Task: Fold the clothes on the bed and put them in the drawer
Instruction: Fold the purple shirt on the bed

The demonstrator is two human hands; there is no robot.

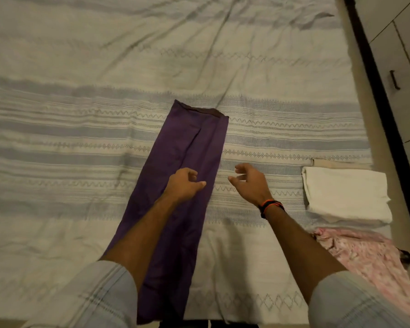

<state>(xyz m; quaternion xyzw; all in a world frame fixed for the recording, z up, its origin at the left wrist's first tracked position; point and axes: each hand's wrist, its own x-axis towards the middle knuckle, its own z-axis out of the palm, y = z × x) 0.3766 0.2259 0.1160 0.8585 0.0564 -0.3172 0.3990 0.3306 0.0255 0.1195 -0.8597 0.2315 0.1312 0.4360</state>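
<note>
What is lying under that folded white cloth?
The folded white cloth rests on the striped bedsheet; a pink garment lies at its near edge. Anything directly beneath is covered.

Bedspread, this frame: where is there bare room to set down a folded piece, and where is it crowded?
Bare bedspread runs wide to the left of the purple garment and across the far half beyond its top end. A narrower strip lies between the purple garment and the folded white cloth, under the right hand. The near right corner is crowded: the white cloth with the pink garment just below.
</note>
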